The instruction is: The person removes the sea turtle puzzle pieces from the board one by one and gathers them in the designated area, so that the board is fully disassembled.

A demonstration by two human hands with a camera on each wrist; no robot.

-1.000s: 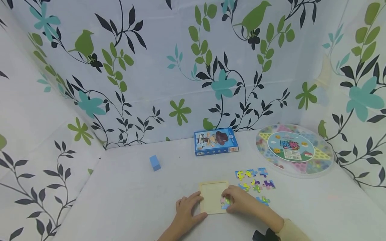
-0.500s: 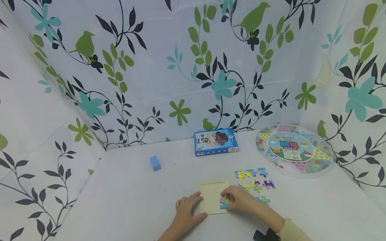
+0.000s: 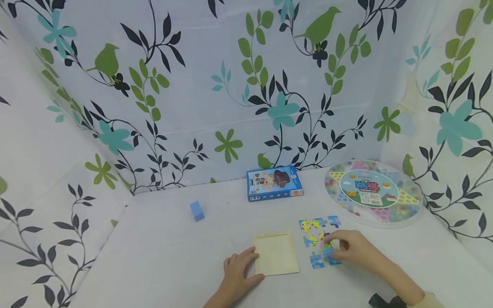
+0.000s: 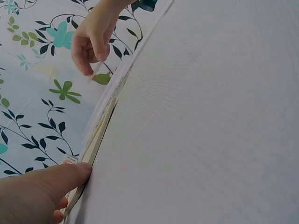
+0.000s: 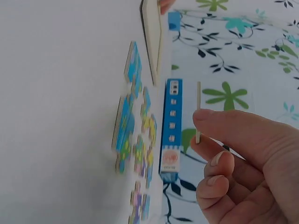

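In the head view my left hand (image 3: 239,269) holds the left side of a square wooden puzzle tray (image 3: 275,254). Its thumb lies at the near corner, and the left wrist view shows that thumb (image 4: 70,177) against the tray's edge. My right hand (image 3: 356,250) hovers over loose jigsaw pieces (image 3: 311,240) on the table. Between thumb and index finger it pinches a thin puzzle piece (image 5: 198,95), seen edge-on in the right wrist view, so its picture is hidden there. Bare wood shows across the tray's floor.
Behind the pieces lies a blue game box (image 3: 274,183). A round Chinese checkers set (image 3: 373,192) is at the back right, and a small blue block (image 3: 197,211) sits to the left. Patterned cloth (image 3: 185,107) hangs around the white table.
My right hand has moved right, from the tray to above the loose pieces. The piece at the tray's lower right has left the tray. My left hand stays at the tray.
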